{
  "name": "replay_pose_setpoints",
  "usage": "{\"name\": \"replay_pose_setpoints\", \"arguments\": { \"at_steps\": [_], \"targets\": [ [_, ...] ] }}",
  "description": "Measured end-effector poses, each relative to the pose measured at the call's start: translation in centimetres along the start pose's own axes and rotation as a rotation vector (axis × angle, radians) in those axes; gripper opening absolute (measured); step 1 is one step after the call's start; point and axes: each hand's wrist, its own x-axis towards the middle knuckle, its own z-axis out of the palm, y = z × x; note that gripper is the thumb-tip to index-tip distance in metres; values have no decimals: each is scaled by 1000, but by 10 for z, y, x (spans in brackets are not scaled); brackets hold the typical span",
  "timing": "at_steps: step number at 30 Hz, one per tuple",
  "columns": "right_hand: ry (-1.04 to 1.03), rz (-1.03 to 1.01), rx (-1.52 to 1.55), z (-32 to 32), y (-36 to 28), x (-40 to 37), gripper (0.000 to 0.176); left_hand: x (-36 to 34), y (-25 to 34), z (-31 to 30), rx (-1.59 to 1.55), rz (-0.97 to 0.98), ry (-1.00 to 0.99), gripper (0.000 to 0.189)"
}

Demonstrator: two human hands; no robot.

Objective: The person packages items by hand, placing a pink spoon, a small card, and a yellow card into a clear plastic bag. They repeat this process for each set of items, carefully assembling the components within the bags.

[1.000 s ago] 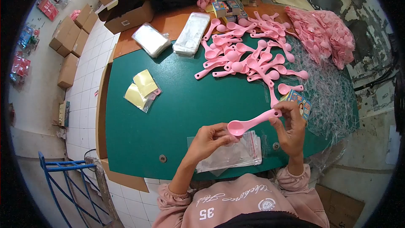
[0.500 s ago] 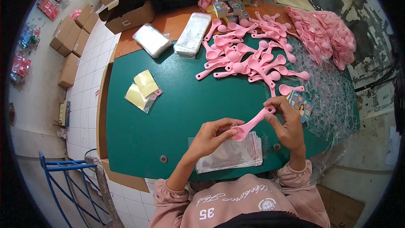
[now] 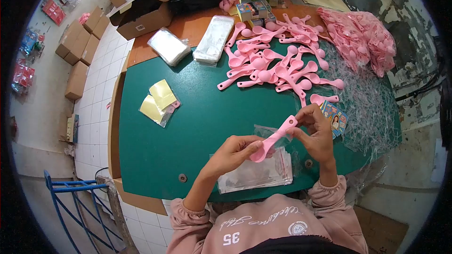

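Observation:
A pink measuring spoon is tilted between my hands, its bowl end toward the left and its holed handle end up to the right. My left hand pinches it at the bowl. A thin clear plastic wrapper shows behind the spoon and stretches toward the right fingertips. My right hand is closed in a pinch on this film, thumb right beside the spoon's handle. Below the hands lies a stack of clear plastic bags. Printed cards lie just beyond the right hand.
A heap of pink spoons covers the table's far side, near a bulging bag of spoons. Crumpled clear film piles up on the right. Two bag stacks and yellow-backed packets lie on the left. A blue metal frame stands beside the table.
The spoon has shifted a little left and stands steeper. My right hand has come off the handle's end, and more clear film shows between the hands.

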Motion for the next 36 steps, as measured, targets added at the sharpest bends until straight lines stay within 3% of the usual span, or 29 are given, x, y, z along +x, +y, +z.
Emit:
{"name": "replay_pose_setpoints", "arguments": {
  "at_steps": [2, 5, 7, 11, 12, 14, 16, 17, 19, 23, 25, 26, 28, 29, 31, 32, 34, 36],
  "targets": [
    [-3, -32, 27, 0, 2, -4, 22, 1, 0, 0, -18, 33, -13, 34],
    [-130, -48, -38, 2, 3, -7, 37, 3, 7, 5, -102, -17, 19, 34],
    [-228, -310, -239, 9, 0, -5, 58, 4, 11, 8, -273, 38, 44, 34],
    [-199, -189, -198, -9, -6, -10, 59, 9, 12, 3, -162, 119, 18, 35],
    [-132, -153, -347, -28, -8, -10, 46, 7, 16, 2, -199, 110, 57, 36],
    [246, 68, -641, -58, 0, -12, 33, 5, 17, -4, -214, 100, 113, 38],
    [527, 76, -1152, -101, 50, -29, 33, 3, 17, -9, -231, 92, 126, 38],
    [529, 75, -1157, -110, 55, -33, 33, 3, 17, -9, -248, 82, 144, 38],
    [480, 389, -963, -118, 56, -35, 36, 5, 17, -9, -259, 85, 127, 38],
    [632, 503, -864, -110, 44, -32, 34, 5, 16, -11, -178, 83, 82, 35],
    [634, 414, -1224, -114, 46, -34, 28, 8, 10, -13, -126, 111, 69, 33],
    [631, 409, -1221, -112, 45, -33, 28, 8, 9, -14, -76, 139, 58, 32],
    [608, -35, -1290, -108, 33, -32, 22, 10, 13, -11, -61, 137, 54, 32],
    [606, -34, -1289, -100, 23, -29, 22, 13, 15, -9, -47, 135, 38, 32],
    [436, -54, -728, -66, -10, -16, 15, 20, 11, -5, -33, 135, 25, 32],
    [442, -52, -728, -53, -20, -13, 15, 23, 10, -5, -18, 138, 15, 32],
    [300, 45, -349, -35, -34, -8, 10, 25, 10, -3, -18, 119, 8, 33],
    [188, -2, -430, -33, -39, -3, 10, 25, 9, -4, -20, 105, 12, 33]
  ]
}}
